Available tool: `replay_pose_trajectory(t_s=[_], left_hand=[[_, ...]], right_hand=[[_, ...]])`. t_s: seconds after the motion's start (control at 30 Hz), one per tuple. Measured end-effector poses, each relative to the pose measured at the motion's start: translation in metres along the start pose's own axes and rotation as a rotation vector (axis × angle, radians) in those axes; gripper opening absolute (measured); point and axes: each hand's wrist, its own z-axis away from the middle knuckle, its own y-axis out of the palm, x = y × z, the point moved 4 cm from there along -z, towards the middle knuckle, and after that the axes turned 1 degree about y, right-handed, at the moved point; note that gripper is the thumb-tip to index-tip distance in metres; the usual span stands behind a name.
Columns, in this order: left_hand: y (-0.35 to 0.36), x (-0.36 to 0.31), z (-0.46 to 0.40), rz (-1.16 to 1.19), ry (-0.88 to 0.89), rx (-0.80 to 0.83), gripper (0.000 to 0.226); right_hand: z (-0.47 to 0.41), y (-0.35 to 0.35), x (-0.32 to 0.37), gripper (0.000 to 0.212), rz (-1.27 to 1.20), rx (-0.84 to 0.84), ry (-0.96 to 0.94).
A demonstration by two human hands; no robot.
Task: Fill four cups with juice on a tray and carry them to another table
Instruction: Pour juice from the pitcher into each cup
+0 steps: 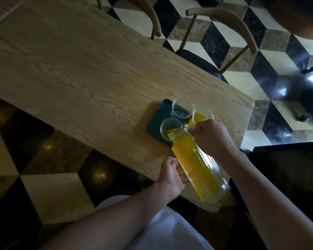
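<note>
Ribbed glass jug [197, 166] of yellow juice, both hands tilting, no readable labels

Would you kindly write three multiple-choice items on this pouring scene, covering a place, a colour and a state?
1. Where does the dark green rectangular tray sit?
A. on the wooden table
B. on a chair
C. on the floor

2. What colour is the juice in the ribbed clear glass pitcher?
A. red
B. yellow-orange
C. purple

3. How is the pitcher held?
A. upright
B. tilted toward a clear plastic cup
C. lying flat, unheld

Answers: 1 A, the tray rests on the wooden table; 2 B, the liquid shows yellow-orange; 3 B, the right hand and left hand tip it.
</note>
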Motion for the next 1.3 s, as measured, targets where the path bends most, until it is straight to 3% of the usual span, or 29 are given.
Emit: replay_pose_trajectory(t_s=[1.3], left_hand=[[0.016,0.000,0.012,0.020,-0.037,0.061,0.052]], right_hand=[[-0.003,-0.009,-0.001,0.035,0.059,-0.071,0.019]])
